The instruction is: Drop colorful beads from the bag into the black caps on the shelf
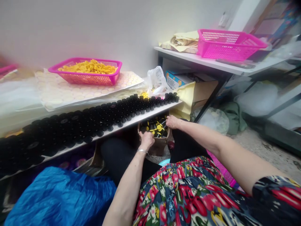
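A brown cardboard box (158, 147) sits low between my knees, partly under the table's front edge. Small black pieces with round yellow ends (159, 127) fill it loosely. My left hand (146, 140) is closed on the near left side of the box, its fingertips partly hidden inside the rim. On the right rim, my right hand (173, 122) is closed too, with its fingers curled over the edge. Just above the box, rows of short black cylinders (94, 121) stand packed along the white tabletop.
A pink basket of yellow pieces (88, 67) stands on a patterned sheet (77, 91). A white plastic bag (157, 81) lies at the table's far end. Another pink basket (225, 45) is on the right table (249, 70). Blue plastic (56, 197) bulges at lower left.
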A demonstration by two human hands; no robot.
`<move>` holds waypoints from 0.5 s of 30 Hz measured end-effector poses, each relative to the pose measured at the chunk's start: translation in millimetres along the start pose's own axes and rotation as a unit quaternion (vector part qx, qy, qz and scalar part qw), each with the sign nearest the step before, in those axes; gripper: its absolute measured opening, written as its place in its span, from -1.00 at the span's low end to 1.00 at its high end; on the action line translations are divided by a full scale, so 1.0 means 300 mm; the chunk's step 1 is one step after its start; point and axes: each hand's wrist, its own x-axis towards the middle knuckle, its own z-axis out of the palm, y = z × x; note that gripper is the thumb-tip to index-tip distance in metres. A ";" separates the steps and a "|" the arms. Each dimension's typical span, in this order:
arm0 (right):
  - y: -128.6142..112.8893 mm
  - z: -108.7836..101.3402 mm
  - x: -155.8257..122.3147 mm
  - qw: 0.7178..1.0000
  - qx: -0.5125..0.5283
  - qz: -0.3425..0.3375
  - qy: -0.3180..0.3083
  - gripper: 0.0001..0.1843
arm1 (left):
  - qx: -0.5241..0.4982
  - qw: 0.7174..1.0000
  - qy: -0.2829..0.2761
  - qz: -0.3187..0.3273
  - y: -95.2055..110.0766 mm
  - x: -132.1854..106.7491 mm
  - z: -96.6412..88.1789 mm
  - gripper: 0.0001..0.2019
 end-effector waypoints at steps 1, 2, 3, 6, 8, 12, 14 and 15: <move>0.014 0.005 0.000 1.000 -0.003 -0.008 0.009 -0.74 | -0.007 1.000 0.001 -0.005 0.001 0.001 0.000 -0.75; 0.026 0.012 -0.001 1.000 -0.005 -0.018 0.017 -0.72 | -0.013 1.000 0.002 -0.010 0.002 0.001 0.000 -0.71; 0.035 0.019 -0.003 0.999 -0.007 -0.029 0.025 -0.71 | -0.018 1.000 0.003 -0.015 0.004 0.002 0.000 -0.69; 0.049 0.046 -0.010 0.997 -0.006 -0.066 0.043 -0.73 | -0.028 0.999 0.002 -0.035 0.007 0.002 0.004 -0.67; 0.047 0.066 -0.018 0.995 -0.002 -0.085 0.054 -0.74 | -0.027 0.998 -0.005 -0.051 0.007 0.001 0.011 -0.66; 0.022 0.114 -0.061 0.990 0.013 -0.123 0.071 -0.79 | 0.001 0.997 -0.028 -0.078 -0.003 -0.012 0.020 -0.71; 0.007 0.143 -0.095 0.987 0.017 -0.139 0.080 -0.81 | 0.024 0.996 -0.037 -0.074 -0.003 -0.025 0.016 -0.79; 0.002 0.159 -0.112 0.985 0.021 -0.144 0.088 -0.81 | 0.037 0.996 -0.040 -0.068 0.000 -0.033 0.012 -0.84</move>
